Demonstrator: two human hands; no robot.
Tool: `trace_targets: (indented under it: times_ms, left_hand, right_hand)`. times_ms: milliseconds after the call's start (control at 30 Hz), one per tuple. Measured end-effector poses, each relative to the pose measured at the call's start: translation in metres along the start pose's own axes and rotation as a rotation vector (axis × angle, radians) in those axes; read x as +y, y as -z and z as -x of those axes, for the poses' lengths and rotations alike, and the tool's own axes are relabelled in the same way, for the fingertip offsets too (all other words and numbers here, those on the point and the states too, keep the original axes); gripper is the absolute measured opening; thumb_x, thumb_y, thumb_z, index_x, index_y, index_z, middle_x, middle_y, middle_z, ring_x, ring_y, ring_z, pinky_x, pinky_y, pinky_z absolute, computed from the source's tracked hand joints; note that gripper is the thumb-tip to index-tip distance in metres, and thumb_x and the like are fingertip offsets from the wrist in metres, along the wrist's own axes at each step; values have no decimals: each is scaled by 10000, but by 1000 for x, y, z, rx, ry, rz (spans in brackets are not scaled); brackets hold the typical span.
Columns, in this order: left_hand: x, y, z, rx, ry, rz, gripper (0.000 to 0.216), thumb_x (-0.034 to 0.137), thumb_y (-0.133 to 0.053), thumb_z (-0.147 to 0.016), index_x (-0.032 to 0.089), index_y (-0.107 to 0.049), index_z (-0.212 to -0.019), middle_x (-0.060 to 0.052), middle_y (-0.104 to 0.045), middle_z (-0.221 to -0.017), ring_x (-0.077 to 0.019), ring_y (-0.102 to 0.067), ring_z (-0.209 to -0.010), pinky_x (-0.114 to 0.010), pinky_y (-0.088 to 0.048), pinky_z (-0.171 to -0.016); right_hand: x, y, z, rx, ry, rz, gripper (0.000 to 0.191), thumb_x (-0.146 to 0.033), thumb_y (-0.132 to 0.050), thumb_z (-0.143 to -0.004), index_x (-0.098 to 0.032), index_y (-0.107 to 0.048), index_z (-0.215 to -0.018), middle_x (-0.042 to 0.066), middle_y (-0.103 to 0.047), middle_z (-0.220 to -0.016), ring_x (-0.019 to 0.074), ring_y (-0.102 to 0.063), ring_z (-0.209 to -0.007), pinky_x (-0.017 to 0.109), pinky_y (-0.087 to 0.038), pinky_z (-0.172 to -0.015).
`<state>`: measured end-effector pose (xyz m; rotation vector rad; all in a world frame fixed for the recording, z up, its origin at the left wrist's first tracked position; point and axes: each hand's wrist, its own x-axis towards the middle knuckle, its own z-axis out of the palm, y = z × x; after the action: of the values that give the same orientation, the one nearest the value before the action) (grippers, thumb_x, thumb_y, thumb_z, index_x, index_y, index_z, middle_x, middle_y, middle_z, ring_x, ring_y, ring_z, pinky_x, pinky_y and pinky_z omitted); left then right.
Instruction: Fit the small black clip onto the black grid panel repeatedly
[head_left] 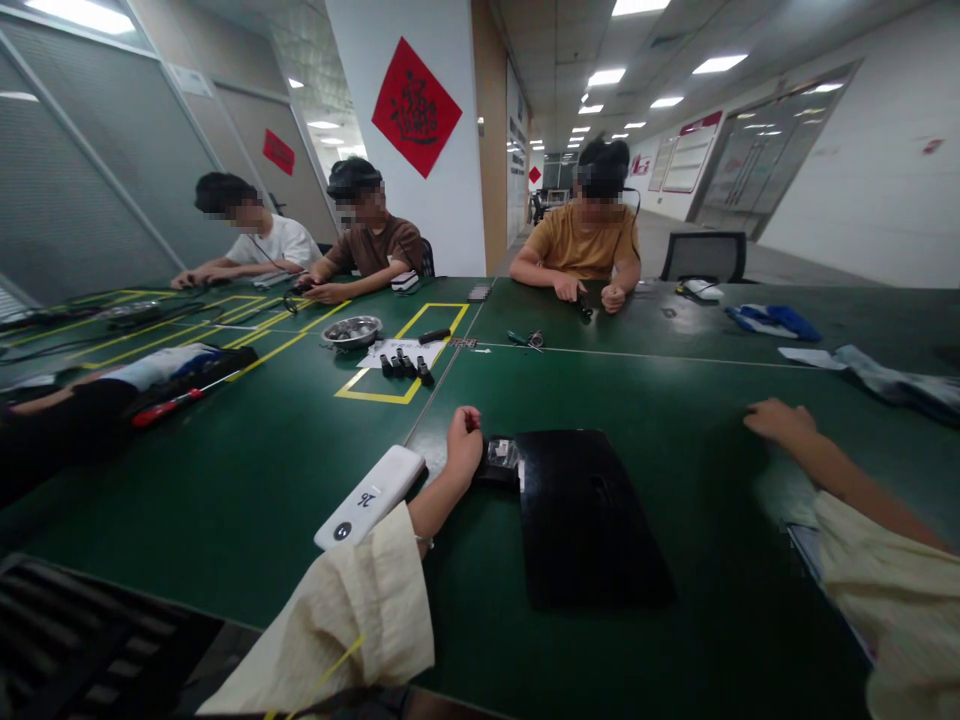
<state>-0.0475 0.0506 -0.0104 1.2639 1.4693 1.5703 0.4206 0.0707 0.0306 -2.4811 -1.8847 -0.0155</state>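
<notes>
Black flat panel (pixel 592 515) lies on the green table (pixel 247 500), between your hands. Left hand (pixel 463 445), fist closed on nothing visible, sits at its 10 o'clock, touching a small bagged part (pixel 501 457). Right hand (pixel 776 420) rests loosely curled, empty, at 2 o'clock. Panel looks stiff, light, slick: take it by the edges.

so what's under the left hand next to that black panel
The left hand, curled closed, rests beside a small clear packet lying on a dark piece at the black panel edge. Whatever sits under the fist or inside it is covered. The white device lies beside the wrist.
</notes>
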Motion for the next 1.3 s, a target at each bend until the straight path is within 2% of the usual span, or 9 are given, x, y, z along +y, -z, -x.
trace_targets:
  times_ms: [233, 433, 533, 667, 733, 833, 933, 1067, 1300]
  left_hand:
    - [4, 0, 1, -6, -15, 8, 310, -37, -342, -474, 189, -455, -655, 50, -433, -600, -102, -433, -592, -201, -336, -576]
    - [7, 1, 2, 1, -20, -2, 290, -51, -362, -510, 185, -459, -648, 50, -443, -614, -98, -433, -596, -204, -341, -587]
    - [5, 0, 2, 14, -12, -10, 256, -37, -402, -563, 187, -457, -674, 51, -433, -622, -98, -431, -588, -211, -350, -590]
    - [3, 1, -1, 77, -5, -24, 255, -21, -460, -585, 188, -469, -730, 29, -443, -737, -106, -461, -656, -232, -391, -651]
    - [2, 2, -1, 152, -7, -64, 283, -22, -497, -564, 185, -490, -756, 4, -434, -851, -113, -475, -720, -248, -410, -702]
    - [3, 4, -1, 228, -8, -129, 305, -11, -539, -546, 185, -516, -779, -20, -406, -941, -123, -475, -757, -265, -424, -736]
    - [1, 5, -1, 251, -13, -128, 284, 9, -547, -551, 187, -519, -770, -10, -414, -905, -125, -472, -737, -272, -422, -738]
    - [-6, 7, -4, 238, -23, -82, 197, 34, -505, -581, 187, -504, -706, 23, -439, -750, -124, -461, -688, -262, -405, -706]
    - [-15, 9, -14, 262, 4, -55, 188, 45, -470, -576, 186, -482, -700, 39, -423, -666, -117, -443, -640, -236, -374, -622]
  right_hand:
    - [-97, -5, 31, -112, 341, -11, 473, -183, -322, -816, -157, -509, -1250, 77, -440, -1362, 192, -286, -1316, 431, -180, -1062]
    - [-143, -12, 77, -271, 570, -100, 511, -156, -318, -815, -148, -440, -1311, 100, -407, -1383, 213, -310, -1308, 478, -210, -1049]
    - [-154, -3, 90, -206, 554, -88, 505, -150, -315, -827, -118, -425, -1319, 126, -406, -1379, 228, -324, -1298, 459, -215, -1052]
    - [-180, 28, 113, 39, 507, -68, 482, -191, -354, -840, -90, -434, -1304, 177, -427, -1337, 272, -372, -1248, 488, -217, -1036]
    - [-201, 45, 130, 49, 642, -116, 445, -217, -333, -862, -118, -465, -1276, 140, -500, -1261, 238, -444, -1178, 466, -228, -1037]
    - [-237, 57, 156, -37, 864, -177, 404, -279, -336, -882, -162, -506, -1230, 106, -553, -1149, 205, -523, -1063, 369, -373, -939]
    - [-268, 49, 174, -85, 970, -155, 425, -346, -471, -825, -203, -505, -1224, 103, -540, -1109, 225, -558, -970, 340, -447, -816]
    - [-294, 25, 181, -31, 1014, -99, 432, -306, -537, -784, -174, -505, -1194, 134, -503, -1152, 250, -541, -977, 351, -465, -775]
    - [-297, 15, 170, 49, 1063, -165, 372, -274, -453, -829, -119, -495, -1165, 139, -529, -1084, 226, -512, -983, 322, -431, -801]
